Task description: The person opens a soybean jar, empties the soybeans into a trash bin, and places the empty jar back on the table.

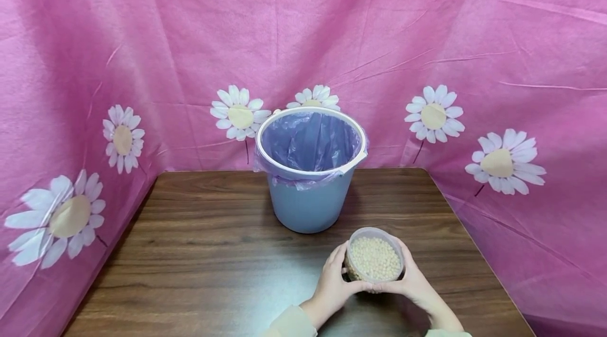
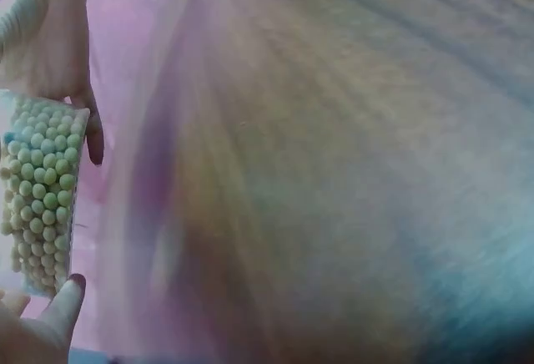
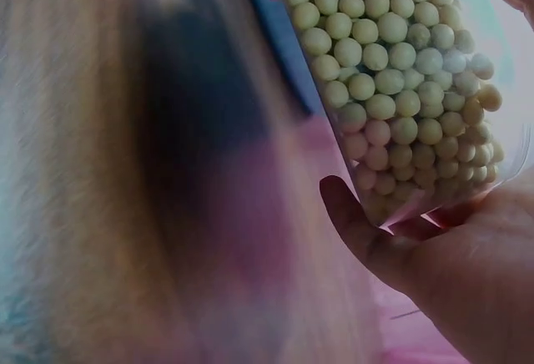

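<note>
Two hands held one round, clear container (image 1: 372, 231) between them, the left hand (image 1: 332, 283) on its left side and the right hand (image 1: 416, 280) on its right side. The fingers of both hands were curved around the wall. Both thumbs lay across the near side, their tips close together. The container was open at the top and filled almost to the rim with pale, round beans (image 1: 374, 259). The left and right wrist views showed the beans packed in layers behind the transparent wall. Whether the base touched the table could not be determined.

Light-coloured sleeves (image 1: 293, 321) covered both forearms at the lower edge of the head view.

The container was located right of centre over the near half of a brown, wood-grain table (image 1: 204, 253). A blue-grey bucket (image 1: 308, 205) stood upright beyond the container and to its left, near the far edge of the table and apart from the hands. A translucent purple liner (image 1: 310, 139) covered the bucket's interior; its edge was folded outward and hung below the white rim (image 1: 303, 172).

Pink fabric (image 1: 303, 21) enclosed the far, left and right sides of the table. Six white daisies with yellow centres were printed on it; the bucket partly covered one of them.
</note>
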Available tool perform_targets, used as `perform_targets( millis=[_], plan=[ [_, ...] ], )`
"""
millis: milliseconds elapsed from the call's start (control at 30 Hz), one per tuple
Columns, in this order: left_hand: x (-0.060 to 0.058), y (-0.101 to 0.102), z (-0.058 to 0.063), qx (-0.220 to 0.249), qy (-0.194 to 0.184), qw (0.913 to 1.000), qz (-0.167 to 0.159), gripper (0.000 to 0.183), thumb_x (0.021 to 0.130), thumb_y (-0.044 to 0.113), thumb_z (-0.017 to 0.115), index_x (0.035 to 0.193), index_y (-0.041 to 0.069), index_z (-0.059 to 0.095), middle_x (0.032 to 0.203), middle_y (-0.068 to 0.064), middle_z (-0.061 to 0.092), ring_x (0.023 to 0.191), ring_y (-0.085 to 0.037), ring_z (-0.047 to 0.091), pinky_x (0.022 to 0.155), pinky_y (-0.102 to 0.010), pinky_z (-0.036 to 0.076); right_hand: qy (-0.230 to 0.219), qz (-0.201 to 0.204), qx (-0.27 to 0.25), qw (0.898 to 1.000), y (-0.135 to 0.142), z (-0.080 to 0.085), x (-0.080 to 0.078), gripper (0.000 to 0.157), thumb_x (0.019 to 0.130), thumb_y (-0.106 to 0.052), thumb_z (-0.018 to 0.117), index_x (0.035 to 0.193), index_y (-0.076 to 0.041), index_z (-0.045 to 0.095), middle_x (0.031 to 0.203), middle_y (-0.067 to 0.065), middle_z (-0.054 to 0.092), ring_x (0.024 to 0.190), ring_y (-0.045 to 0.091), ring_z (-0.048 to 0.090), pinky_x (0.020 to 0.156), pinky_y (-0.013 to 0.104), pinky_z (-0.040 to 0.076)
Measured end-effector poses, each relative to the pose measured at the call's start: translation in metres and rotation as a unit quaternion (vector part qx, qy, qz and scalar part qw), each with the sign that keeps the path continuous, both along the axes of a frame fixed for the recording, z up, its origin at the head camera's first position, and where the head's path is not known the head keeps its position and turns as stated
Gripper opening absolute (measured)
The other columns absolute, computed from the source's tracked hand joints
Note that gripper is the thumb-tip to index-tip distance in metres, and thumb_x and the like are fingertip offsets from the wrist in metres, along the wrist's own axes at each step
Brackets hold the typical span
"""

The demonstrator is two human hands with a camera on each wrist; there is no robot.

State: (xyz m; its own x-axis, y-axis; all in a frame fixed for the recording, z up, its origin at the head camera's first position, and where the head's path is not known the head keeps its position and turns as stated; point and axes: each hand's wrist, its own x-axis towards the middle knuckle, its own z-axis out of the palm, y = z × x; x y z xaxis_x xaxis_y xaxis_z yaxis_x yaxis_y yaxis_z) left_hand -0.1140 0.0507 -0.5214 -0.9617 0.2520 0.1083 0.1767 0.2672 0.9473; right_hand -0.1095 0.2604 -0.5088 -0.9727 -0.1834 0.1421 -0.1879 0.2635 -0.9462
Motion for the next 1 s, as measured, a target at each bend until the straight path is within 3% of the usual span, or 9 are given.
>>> perform_targets(
  millis=[367,500,767,1000],
  plan=[
    [-0.002,-0.012,0.026,0.003,0.109,0.9938,0.025,0.095,0.069,0.032,0.09,0.148,0.01,0.042,0.146,-0.008,0.048,0.125,-0.016,0.046,0.089,-0.021,0.053,0.031,0.017,-0.007,0.999,-0.012,0.035,-0.005,0.111,0.064,0.007,0.085,0.154,-0.009,0.023,0.147,0.019,0.036,0.127,0.001,0.041,0.099,0.009,0.032],
    [-0.003,-0.019,0.033,0.012,0.124,0.9918,0.031,0.096,0.068,0.033,0.091,0.148,0.013,0.043,0.146,-0.006,0.048,0.126,-0.019,0.046,0.089,-0.022,0.054,0.04,0.02,0.003,0.999,-0.017,0.045,-0.006,0.111,0.065,0.005,0.086,0.154,-0.013,0.023,0.148,0.018,0.036,0.127,0.001,0.041,0.098,0.01,0.034],
    [-0.006,-0.031,0.045,0.057,0.099,0.9933,0.019,0.098,0.069,0.028,0.091,0.151,0.024,0.038,0.149,-0.003,0.045,0.129,-0.018,0.047,0.093,-0.028,0.053,0.053,-0.006,0.021,0.998,-0.035,0.066,-0.003,0.112,0.062,0.003,0.087,0.153,-0.009,0.023,0.147,0.019,0.035,0.124,-0.003,0.04,0.098,0.008,0.031],
    [-0.005,-0.037,0.056,0.121,0.031,0.9921,0.002,0.108,0.069,0.019,0.092,0.155,0.034,0.027,0.155,-0.004,0.037,0.137,-0.025,0.041,0.102,-0.035,0.047,0.03,-0.021,0.024,0.999,-0.051,0.08,-0.002,0.109,0.064,-0.002,0.087,0.153,-0.014,0.024,0.149,0.017,0.036,0.123,-0.001,0.039,0.098,0.01,0.031]
  ],
)
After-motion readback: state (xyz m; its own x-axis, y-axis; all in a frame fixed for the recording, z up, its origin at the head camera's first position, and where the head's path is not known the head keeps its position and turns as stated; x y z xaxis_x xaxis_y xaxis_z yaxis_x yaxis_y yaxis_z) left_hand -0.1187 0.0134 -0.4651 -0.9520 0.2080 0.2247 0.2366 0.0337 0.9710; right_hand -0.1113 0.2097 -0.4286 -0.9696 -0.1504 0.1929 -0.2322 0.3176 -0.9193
